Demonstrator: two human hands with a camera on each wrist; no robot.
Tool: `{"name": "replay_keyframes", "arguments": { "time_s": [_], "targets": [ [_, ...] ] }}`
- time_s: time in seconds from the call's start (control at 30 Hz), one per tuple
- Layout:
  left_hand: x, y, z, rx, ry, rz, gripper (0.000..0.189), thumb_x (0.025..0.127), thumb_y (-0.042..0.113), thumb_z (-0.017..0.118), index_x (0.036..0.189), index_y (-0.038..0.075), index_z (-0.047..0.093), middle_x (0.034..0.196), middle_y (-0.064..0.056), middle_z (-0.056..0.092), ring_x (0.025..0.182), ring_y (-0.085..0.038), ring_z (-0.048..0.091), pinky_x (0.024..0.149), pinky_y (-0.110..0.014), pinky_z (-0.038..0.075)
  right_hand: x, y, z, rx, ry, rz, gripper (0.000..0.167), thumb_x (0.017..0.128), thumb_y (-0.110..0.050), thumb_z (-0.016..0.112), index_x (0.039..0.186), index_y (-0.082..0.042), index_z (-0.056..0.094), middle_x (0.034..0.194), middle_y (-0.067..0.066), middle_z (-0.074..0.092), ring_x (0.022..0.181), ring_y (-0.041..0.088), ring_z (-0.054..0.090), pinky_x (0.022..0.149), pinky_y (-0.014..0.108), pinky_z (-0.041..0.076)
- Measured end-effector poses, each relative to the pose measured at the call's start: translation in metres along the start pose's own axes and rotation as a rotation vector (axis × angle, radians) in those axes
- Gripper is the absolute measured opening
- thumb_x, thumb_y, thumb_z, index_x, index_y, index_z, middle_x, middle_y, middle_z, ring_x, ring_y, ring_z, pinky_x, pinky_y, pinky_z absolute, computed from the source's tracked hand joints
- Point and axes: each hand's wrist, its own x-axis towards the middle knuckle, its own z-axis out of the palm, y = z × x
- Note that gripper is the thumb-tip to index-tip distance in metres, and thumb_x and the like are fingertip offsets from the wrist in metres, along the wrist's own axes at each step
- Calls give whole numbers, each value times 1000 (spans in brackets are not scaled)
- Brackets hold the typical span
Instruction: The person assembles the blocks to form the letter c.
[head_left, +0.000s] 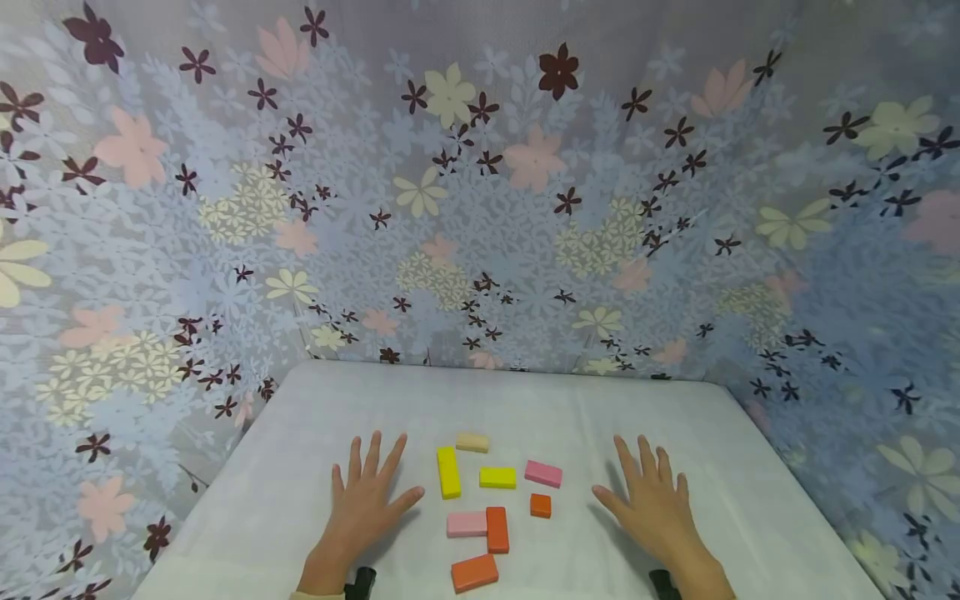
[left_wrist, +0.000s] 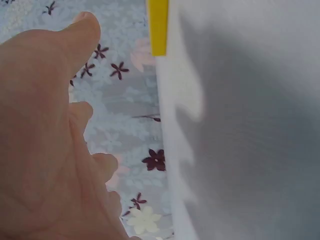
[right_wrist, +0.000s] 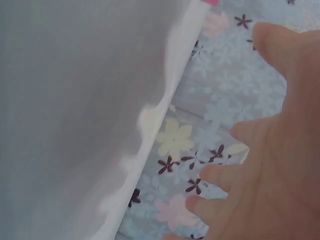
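The left hand (head_left: pixel 366 504), lower left, and right hand (head_left: pixel 654 507), lower right, hover with fingers spread above the counter (head_left: pixel 255 525). Between them, lower centre: beige block (head_left: pixel 472 442) topmost; two yellow blocks (head_left: pixel 448 472) below; rose block (head_left: pixel 543 473) above small orange block (head_left: pixel 541 506); pink block (head_left: pixel 467 524) touching red-orange block (head_left: pixel 497 530); tilted orange block (head_left: pixel 475 573) lowest.

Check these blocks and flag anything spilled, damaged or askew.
Nothing stands out as spilled or damaged. The nearest orange block lies slantwise, and the light pink block appears to touch another orange block, but such loose scatter doesn't look odd.
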Motion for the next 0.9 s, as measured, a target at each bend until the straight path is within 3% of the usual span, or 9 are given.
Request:
{"name": "replay_keyframes", "arguments": {
  "time_s": [0.13, 0.3, 0.5, 0.73, 0.9],
  "targets": [
    [1, 4, -6, -27, -12, 9, 88, 90, 64, 64, 162, 34, 22, 167, -15, 12, 151, -44, -3, 108, -78, 3, 3, -9, 0, 25, -13, -67, 97, 91, -74, 50, 163, -19, 16, 162, 29, 16, 143, 59, 14, 100, 83, 18],
    [0, 8, -15, -79, -72, 20, 88, 90, 60, 66, 162, 33, 22, 166, -16, 18, 151, -46, 3, 108, -78, 4, 3, -19, -6, 33, -50, -124, 95, 92, -73, 52, 163, -20, 17, 160, 27, 22, 141, 58, 22, 95, 81, 30],
    [6, 7, -21, -120, -121, 54, 86, 92, 55, 67, 162, 30, 24, 164, -18, 23, 148, -50, 12, 107, -79, 12, 6, -36, -10, 55, -50, -181, 91, 91, -67, 60, 162, -22, 24, 159, 21, 29, 141, 46, 31, 89, 76, 41],
    [16, 5, -19, -225, -152, 50, 83, 92, 48, 71, 160, 31, 28, 160, -18, 32, 144, -53, 22, 106, -78, 19, 14, -59, -11, 198, -101, -209, 73, 94, -48, 68, 156, -24, 38, 156, 12, 39, 141, 36, 36, 99, 70, 41],
    [20, 2, -15, -294, -180, 60, 82, 92, 44, 73, 160, 27, 30, 160, -13, 34, 145, -47, 27, 109, -72, 24, 27, -74, -5, 313, -136, -220, 60, 96, -37, 70, 149, -19, 50, 147, 5, 50, 136, 32, 45, 107, 62, 38]
  ]
}}
